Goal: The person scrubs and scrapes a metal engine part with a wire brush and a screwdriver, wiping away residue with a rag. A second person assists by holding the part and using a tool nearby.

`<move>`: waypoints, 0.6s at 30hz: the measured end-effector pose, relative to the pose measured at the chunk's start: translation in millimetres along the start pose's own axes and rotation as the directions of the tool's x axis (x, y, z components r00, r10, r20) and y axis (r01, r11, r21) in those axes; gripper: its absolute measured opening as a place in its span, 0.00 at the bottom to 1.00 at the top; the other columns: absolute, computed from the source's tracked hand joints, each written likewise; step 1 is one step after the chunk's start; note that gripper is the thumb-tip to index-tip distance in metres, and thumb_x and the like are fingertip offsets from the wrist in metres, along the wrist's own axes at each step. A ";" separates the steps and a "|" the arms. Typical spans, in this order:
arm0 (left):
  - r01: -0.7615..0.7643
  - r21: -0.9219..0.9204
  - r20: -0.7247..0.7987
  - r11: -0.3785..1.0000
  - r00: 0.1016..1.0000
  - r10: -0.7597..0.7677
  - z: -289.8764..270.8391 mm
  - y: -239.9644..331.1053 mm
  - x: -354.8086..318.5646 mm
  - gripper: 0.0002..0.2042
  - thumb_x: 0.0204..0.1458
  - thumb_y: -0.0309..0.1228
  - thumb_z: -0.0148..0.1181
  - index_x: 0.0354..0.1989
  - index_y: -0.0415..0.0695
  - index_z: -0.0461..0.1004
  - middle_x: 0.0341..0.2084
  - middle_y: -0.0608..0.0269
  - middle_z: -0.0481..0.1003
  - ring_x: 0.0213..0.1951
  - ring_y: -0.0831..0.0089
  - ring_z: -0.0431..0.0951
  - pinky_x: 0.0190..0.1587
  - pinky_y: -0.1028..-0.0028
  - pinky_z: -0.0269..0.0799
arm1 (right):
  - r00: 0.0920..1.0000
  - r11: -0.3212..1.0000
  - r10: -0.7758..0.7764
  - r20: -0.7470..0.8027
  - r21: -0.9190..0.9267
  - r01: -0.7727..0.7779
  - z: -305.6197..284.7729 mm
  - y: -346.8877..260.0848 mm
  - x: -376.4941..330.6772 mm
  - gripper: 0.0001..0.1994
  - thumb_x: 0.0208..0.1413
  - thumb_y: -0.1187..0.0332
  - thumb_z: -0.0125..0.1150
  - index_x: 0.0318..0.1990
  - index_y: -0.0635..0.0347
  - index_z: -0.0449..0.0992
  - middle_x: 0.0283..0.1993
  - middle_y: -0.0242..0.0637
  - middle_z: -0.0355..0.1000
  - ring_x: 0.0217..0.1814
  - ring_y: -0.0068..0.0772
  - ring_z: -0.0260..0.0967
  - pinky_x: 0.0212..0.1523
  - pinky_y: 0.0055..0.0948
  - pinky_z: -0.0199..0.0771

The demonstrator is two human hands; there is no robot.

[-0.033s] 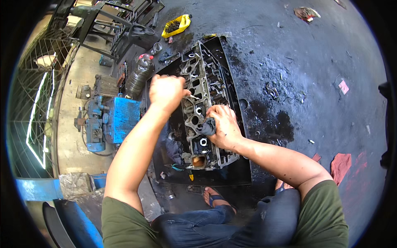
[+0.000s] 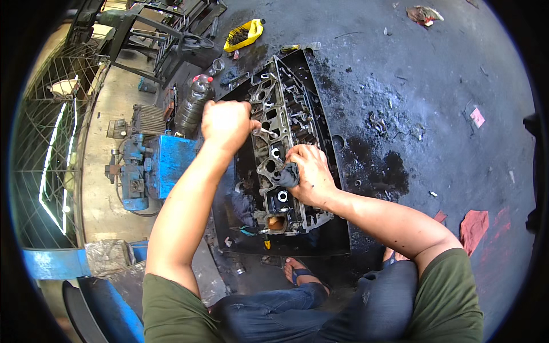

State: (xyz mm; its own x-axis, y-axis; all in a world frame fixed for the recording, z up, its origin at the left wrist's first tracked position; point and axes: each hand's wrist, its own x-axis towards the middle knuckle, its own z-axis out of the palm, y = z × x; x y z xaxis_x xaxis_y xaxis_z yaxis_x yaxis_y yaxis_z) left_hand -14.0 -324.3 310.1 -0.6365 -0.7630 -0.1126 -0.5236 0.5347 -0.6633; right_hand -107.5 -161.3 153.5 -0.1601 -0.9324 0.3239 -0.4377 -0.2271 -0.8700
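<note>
A long metal engine cylinder head (image 2: pixel 279 123) lies lengthwise in a shallow black tray (image 2: pixel 309 247), its ports facing up. My left hand (image 2: pixel 227 126) is closed in a fist over its left side. From that fist a thin, pale-tipped tool (image 2: pixel 265 131) points at the flange between two ports; its handle is hidden. My right hand (image 2: pixel 311 174) rests on the near half of the cylinder head, fingers curled around a dark grey rag (image 2: pixel 287 175). Another dark, crumpled cloth (image 2: pixel 240 207) sits in the tray, left of the cylinder head.
Left of the tray stand a dark plastic bottle (image 2: pixel 194 106) with a red cap and a blue machine (image 2: pixel 171 166) with a motor. A yellow cut-open container (image 2: pixel 245 35) lies beyond. Oil stains (image 2: pixel 372 166) and a red cloth (image 2: pixel 473 228) mark the floor at right.
My left hand has shifted slightly left and away from the cylinder head, still closed. The right hand keeps its place with the rag. The whole view has moved a little.
</note>
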 end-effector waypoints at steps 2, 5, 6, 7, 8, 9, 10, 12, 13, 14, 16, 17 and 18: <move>-0.021 -0.055 0.051 0.998 0.998 0.024 -6.6 1.2 10.2 0.24 0.47 0.60 0.71 0.34 0.51 0.84 0.28 0.61 0.85 0.36 0.59 0.87 0.46 0.56 0.75 | 0.999 1.000 -0.022 -0.026 0.007 0.022 -0.1 0.7 0.3 0.23 0.40 0.69 0.78 0.46 0.56 0.75 0.57 0.38 0.70 0.66 0.49 0.64 0.67 0.48 0.62; -0.140 -0.063 0.091 0.988 0.985 0.146 -11.9 3.5 20.4 0.25 0.45 0.62 0.73 0.31 0.50 0.84 0.26 0.60 0.85 0.36 0.58 0.87 0.46 0.57 0.76 | 1.000 0.998 -0.022 -0.015 0.052 0.022 -0.1 1.1 -1.1 0.24 0.41 0.68 0.78 0.48 0.57 0.75 0.58 0.39 0.70 0.67 0.49 0.63 0.68 0.49 0.61; -0.075 -0.018 0.090 0.997 0.993 0.077 -12.9 4.3 24.8 0.25 0.44 0.62 0.73 0.31 0.50 0.84 0.26 0.60 0.85 0.36 0.58 0.87 0.46 0.57 0.77 | 1.000 0.999 -0.021 -0.017 0.029 0.022 0.1 0.8 -1.4 0.26 0.39 0.69 0.78 0.48 0.57 0.75 0.58 0.39 0.69 0.67 0.49 0.63 0.68 0.49 0.60; -0.033 0.003 0.130 0.999 0.991 0.032 -13.9 4.6 27.3 0.26 0.44 0.62 0.73 0.31 0.49 0.84 0.26 0.60 0.85 0.36 0.58 0.87 0.46 0.57 0.77 | 1.000 0.999 -0.024 -0.005 0.024 0.025 -0.7 1.5 -0.7 0.26 0.38 0.70 0.78 0.48 0.57 0.75 0.59 0.39 0.69 0.67 0.49 0.63 0.68 0.49 0.60; 0.023 0.056 0.143 0.998 0.989 -0.031 -15.2 5.4 30.5 0.26 0.43 0.62 0.74 0.31 0.49 0.84 0.26 0.60 0.85 0.36 0.59 0.88 0.45 0.57 0.78 | 1.000 1.000 -0.011 0.018 0.019 0.011 -1.4 1.4 -0.9 0.27 0.36 0.70 0.78 0.49 0.57 0.74 0.59 0.39 0.69 0.67 0.49 0.63 0.68 0.49 0.61; 0.047 0.072 0.066 0.996 0.996 -0.052 -16.7 6.1 31.3 0.26 0.43 0.62 0.74 0.31 0.49 0.84 0.26 0.60 0.85 0.36 0.58 0.88 0.45 0.56 0.79 | 0.998 0.998 0.016 0.055 0.061 -0.019 -2.2 1.6 -0.1 0.29 0.34 0.72 0.78 0.49 0.57 0.74 0.59 0.38 0.69 0.69 0.49 0.62 0.69 0.48 0.60; 0.026 0.037 0.069 0.999 0.997 -0.029 -18.6 7.1 32.1 0.25 0.45 0.60 0.75 0.33 0.49 0.83 0.28 0.59 0.85 0.36 0.58 0.88 0.45 0.56 0.79 | 1.000 0.998 0.002 0.030 0.062 -0.004 -3.2 1.1 -1.2 0.29 0.34 0.73 0.78 0.49 0.57 0.74 0.59 0.39 0.69 0.69 0.49 0.62 0.69 0.48 0.60; -0.070 -0.028 0.214 0.997 0.974 0.074 -23.0 8.8 31.6 0.24 0.47 0.58 0.74 0.36 0.49 0.83 0.29 0.59 0.85 0.36 0.57 0.88 0.45 0.55 0.79 | 1.000 0.997 -0.018 0.012 0.081 0.017 -5.1 0.5 -1.6 0.29 0.33 0.74 0.77 0.49 0.57 0.74 0.59 0.39 0.69 0.69 0.48 0.62 0.69 0.49 0.60; -0.117 -0.087 0.298 0.989 0.945 0.137 -25.0 9.8 31.1 0.24 0.48 0.58 0.74 0.38 0.50 0.83 0.31 0.59 0.86 0.36 0.57 0.88 0.44 0.56 0.80 | 1.000 0.997 -0.020 0.011 0.069 0.020 -5.4 0.5 -1.2 0.28 0.33 0.74 0.77 0.48 0.57 0.74 0.59 0.39 0.69 0.68 0.49 0.62 0.69 0.49 0.60; -0.139 -0.053 0.310 0.989 0.939 0.149 -26.7 10.3 30.8 0.23 0.49 0.58 0.74 0.39 0.50 0.84 0.32 0.59 0.86 0.38 0.57 0.88 0.44 0.58 0.81 | 0.999 0.996 -0.007 0.041 0.085 0.003 -5.9 0.5 -1.7 0.28 0.34 0.73 0.77 0.50 0.59 0.76 0.59 0.39 0.68 0.69 0.50 0.61 0.72 0.50 0.57; 0.046 0.075 0.292 0.996 0.954 -0.066 -29.6 11.9 31.3 0.24 0.48 0.58 0.74 0.40 0.51 0.85 0.32 0.59 0.86 0.39 0.57 0.88 0.44 0.59 0.82 | 0.998 0.995 -0.002 0.059 0.098 -0.004 -6.5 1.0 -0.7 0.28 0.34 0.74 0.77 0.50 0.58 0.76 0.60 0.40 0.68 0.70 0.49 0.60 0.72 0.50 0.57; 0.127 0.096 0.231 0.987 0.962 -0.146 -30.5 13.4 31.3 0.25 0.47 0.59 0.75 0.41 0.51 0.86 0.34 0.58 0.87 0.40 0.56 0.88 0.45 0.59 0.83 | 0.998 0.994 -0.001 0.065 0.106 -0.006 -6.6 1.2 -0.5 0.29 0.34 0.74 0.77 0.50 0.58 0.76 0.60 0.39 0.68 0.70 0.49 0.60 0.72 0.50 0.57; 0.173 0.056 0.234 0.983 0.955 -0.182 -31.7 14.0 31.6 0.25 0.46 0.59 0.76 0.41 0.50 0.86 0.36 0.56 0.87 0.41 0.56 0.88 0.45 0.58 0.83 | 0.997 0.994 0.002 0.071 0.106 -0.010 -6.7 1.2 -0.5 0.29 0.34 0.74 0.77 0.50 0.58 0.76 0.60 0.39 0.68 0.70 0.49 0.60 0.72 0.50 0.57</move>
State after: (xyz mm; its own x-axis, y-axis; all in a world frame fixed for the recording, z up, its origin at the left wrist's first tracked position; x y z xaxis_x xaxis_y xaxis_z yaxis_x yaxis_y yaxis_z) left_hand -59.4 -329.5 320.7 -0.3803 -0.9109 -0.1599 -0.5935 0.3730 -0.7132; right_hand -113.9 -159.2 154.8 -0.0979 -0.9506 0.2946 -0.3400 -0.2463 -0.9076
